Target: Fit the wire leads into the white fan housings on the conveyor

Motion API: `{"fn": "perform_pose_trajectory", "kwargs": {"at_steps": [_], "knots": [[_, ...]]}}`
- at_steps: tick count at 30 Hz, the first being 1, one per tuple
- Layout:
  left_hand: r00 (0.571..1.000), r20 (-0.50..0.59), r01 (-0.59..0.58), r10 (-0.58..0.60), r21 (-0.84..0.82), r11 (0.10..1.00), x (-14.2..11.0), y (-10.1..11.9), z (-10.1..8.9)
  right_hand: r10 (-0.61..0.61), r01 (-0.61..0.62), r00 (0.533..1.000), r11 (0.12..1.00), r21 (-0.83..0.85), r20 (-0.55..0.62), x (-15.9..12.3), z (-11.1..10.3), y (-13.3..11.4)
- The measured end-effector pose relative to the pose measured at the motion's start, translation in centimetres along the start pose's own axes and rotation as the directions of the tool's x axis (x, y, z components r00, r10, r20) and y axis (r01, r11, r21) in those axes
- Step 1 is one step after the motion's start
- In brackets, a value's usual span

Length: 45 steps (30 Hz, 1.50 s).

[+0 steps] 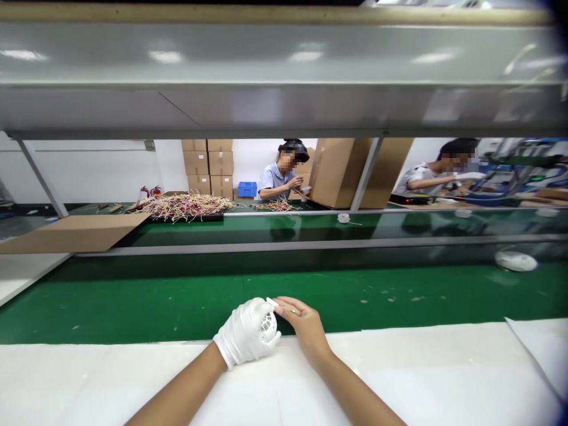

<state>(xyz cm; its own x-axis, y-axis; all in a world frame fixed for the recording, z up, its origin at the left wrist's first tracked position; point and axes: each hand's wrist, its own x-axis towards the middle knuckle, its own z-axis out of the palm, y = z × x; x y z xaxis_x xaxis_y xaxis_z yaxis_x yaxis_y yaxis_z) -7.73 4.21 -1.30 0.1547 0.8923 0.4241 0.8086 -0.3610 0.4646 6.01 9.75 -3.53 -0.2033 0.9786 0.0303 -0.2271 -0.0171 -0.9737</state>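
My left hand (243, 335) wears a white glove and is closed round a small round white plastic part with a grille (268, 326), held at the edge of the white table cover (133, 378). My bare right hand (302, 322) is right beside it, fingers pinched on a thin white piece (280, 305) at the top of that part. Both hands sit just in front of the green conveyor belt (177, 296).
A round white part (515, 260) lies on the belt at far right. A second belt behind carries a small white ring (343, 218), a pile of thin sticks (184, 206) and flat cardboard (75, 232). Two other people work at the far side among cardboard boxes (337, 171). A metal shelf (284, 77) hangs overhead.
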Motion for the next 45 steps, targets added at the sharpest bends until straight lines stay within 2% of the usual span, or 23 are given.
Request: {"fn": "perform_pose_trajectory", "kwargs": {"at_steps": [4,7,11,16,21,26,31,35,38,42,45], "knots": [[0.999,-0.033,0.019,-0.021,-0.052,0.998,0.2,0.2,0.0,0.045,-0.056,0.994,0.993,0.108,0.102,0.0,0.0,0.1],[0.997,-0.075,0.012,-0.026,-0.184,0.983,0.4,0.2,0.3,0.061,-0.099,0.979,0.976,0.194,0.193,0.0,0.0,0.0],[0.997,-0.032,0.054,-0.069,-0.33,0.943,0.6,0.1,0.7,0.085,-0.135,0.975,0.96,0.246,0.205,0.1,0.0,0.0],[0.996,-0.052,0.051,-0.071,-0.312,0.949,0.8,0.0,0.9,0.084,-0.118,0.984,0.968,0.221,0.16,0.2,-0.2,-0.2],[0.999,-0.018,0.025,-0.032,-0.275,0.961,0.8,-0.4,1.2,0.099,-0.145,0.959,0.976,0.162,0.264,-0.2,-0.1,-1.0],[0.993,-0.003,0.113,-0.12,-0.326,0.939,0.6,-1.3,2.0,0.102,-0.153,0.955,0.974,0.169,0.277,-0.2,-0.2,-0.9],[0.989,0.002,0.145,-0.148,-0.222,0.964,0.5,-1.4,2.2,0.12,-0.179,0.96,0.958,0.222,0.253,0.2,-0.2,-0.4],[0.998,0.037,0.046,-0.046,-0.002,0.999,0.6,-0.4,1.4,0.093,-0.132,0.974,0.975,0.182,0.207,0.2,0.0,-0.1],[1.0,0.023,0.002,-0.006,0.147,0.989,0.8,0.3,0.9,0.085,-0.121,0.974,0.979,0.164,0.208,0.1,0.0,-0.2],[0.999,-0.021,-0.028,0.032,0.176,0.984,0.8,0.5,0.7,0.083,-0.158,0.948,0.961,0.228,0.307,0.2,-0.2,-0.6],[0.996,-0.014,-0.083,0.088,0.207,0.975,0.8,0.3,0.7,0.096,-0.176,0.951,0.95,0.259,0.294,0.4,-0.3,-0.6]]}}
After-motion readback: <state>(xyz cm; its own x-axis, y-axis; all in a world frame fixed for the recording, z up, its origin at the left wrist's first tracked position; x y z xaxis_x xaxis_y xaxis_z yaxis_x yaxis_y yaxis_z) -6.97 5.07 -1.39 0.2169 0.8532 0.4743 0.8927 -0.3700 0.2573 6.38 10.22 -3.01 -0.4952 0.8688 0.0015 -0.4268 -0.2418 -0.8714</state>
